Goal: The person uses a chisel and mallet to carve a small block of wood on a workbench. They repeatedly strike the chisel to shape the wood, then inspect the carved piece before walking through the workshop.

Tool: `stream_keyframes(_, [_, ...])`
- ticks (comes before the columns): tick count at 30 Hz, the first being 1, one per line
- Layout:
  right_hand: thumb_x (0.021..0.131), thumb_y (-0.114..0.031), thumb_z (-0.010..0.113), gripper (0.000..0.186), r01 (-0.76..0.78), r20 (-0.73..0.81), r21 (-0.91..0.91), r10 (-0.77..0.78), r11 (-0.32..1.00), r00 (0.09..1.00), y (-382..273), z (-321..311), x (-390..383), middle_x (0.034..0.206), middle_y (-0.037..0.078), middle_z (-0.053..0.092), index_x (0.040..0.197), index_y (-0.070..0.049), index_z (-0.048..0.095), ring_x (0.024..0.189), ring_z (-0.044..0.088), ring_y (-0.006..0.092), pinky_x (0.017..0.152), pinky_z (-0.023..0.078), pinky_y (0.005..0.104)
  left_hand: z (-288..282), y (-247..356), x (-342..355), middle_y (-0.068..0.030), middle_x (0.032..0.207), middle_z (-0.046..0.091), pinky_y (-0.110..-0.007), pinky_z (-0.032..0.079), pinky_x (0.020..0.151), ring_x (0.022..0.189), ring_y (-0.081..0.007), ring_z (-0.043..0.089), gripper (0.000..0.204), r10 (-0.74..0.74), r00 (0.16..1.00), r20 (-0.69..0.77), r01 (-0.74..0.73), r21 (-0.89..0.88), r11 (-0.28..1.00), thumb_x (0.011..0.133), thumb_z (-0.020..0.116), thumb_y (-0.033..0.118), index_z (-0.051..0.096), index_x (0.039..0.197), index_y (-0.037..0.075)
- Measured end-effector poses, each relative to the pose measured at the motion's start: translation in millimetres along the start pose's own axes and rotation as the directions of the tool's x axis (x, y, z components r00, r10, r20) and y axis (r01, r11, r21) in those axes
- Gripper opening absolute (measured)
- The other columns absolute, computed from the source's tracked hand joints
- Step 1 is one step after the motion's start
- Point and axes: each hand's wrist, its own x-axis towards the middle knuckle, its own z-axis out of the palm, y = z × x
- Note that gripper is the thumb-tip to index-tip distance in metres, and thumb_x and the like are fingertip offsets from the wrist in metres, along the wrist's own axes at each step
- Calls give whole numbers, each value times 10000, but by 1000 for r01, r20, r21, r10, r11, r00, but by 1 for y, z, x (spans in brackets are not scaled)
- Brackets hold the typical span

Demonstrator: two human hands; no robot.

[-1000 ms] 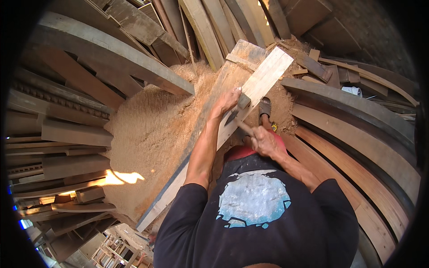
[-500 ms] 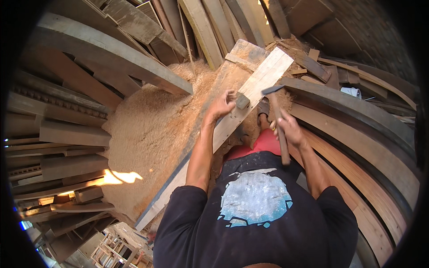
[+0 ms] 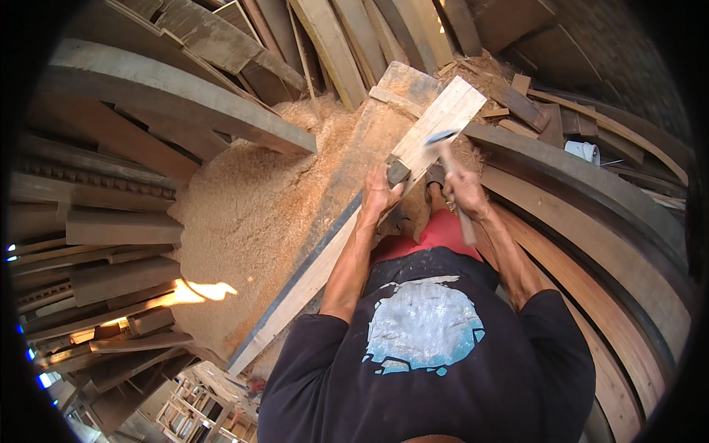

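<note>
A long pale plank (image 3: 436, 122) lies slantwise in front of me on a darker, sawdust-covered board. On the plank stands a small grey-brown wooden block (image 3: 399, 172). My left hand (image 3: 380, 192) is closed at the near end of this block, its fingers partly hiding it. In my right hand (image 3: 465, 190) I grip a hammer (image 3: 442, 137) by the middle of its wooden handle. The hammer's dark metal head is above the plank, just beyond the block, and slightly blurred.
Sawdust (image 3: 244, 199) is heaped left of the plank. Curved timbers (image 3: 583, 192) lie close along my right side, and stacked boards (image 3: 118, 225) line the left. A white container (image 3: 583, 152) sits among scraps at the far right. My feet are beneath the plank.
My left hand has moved right and nearer, from beside the block onto its near end. My right hand has moved forward and left, bringing the hammer's head over the plank.
</note>
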Motion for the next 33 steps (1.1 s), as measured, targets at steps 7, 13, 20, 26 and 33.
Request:
stream_keyframes(7, [998,-177,557,466,114,-63,66,-110,991,992,-5,5,2,693,-33,539,1453,-89,512,511,488,55,476,440,225,-1,1,1,-232,1045,645,-479,499,900,1019,-431,618,514,45,998,-41,-46,-25,999,686,824,196,592,1111,26])
stream_keyframes(13, [960,-168,559,478,491,141,-547,-504,678,852,1,-2,-15,723,99,607,1422,-50,533,607,598,243,593,509,377,-7,-9,1,-244,1163,636,-458,488,974,1100,-399,613,539,9,990,141,-6,-19,1000,744,783,214,588,1208,21])
stream_keyframes(20, [833,-143,659,529,570,340,-731,-524,375,781,31,26,-76,907,157,601,1341,-61,535,871,619,365,796,508,461,-46,-14,31,-223,1403,577,-411,440,1080,1338,-299,521,525,-19,903,429,177,-333,926,1003,548,278,470,1482,77])
stream_keyframes(26, [845,-129,661,354,400,303,-817,-280,416,911,67,67,-51,987,182,578,1188,-91,580,903,631,400,762,523,500,-53,21,47,-221,1352,621,-427,485,1037,1252,-348,599,422,-23,855,518,110,-138,984,1006,546,235,575,1411,119])
stream_keyframes(33, [862,-127,649,307,404,237,-822,-403,401,884,93,77,-43,965,182,551,1149,-102,543,832,640,416,688,531,511,-42,12,62,-199,1211,699,-410,513,998,1134,-352,669,434,-2,859,512,36,-55,998,928,602,175,619,1360,136])
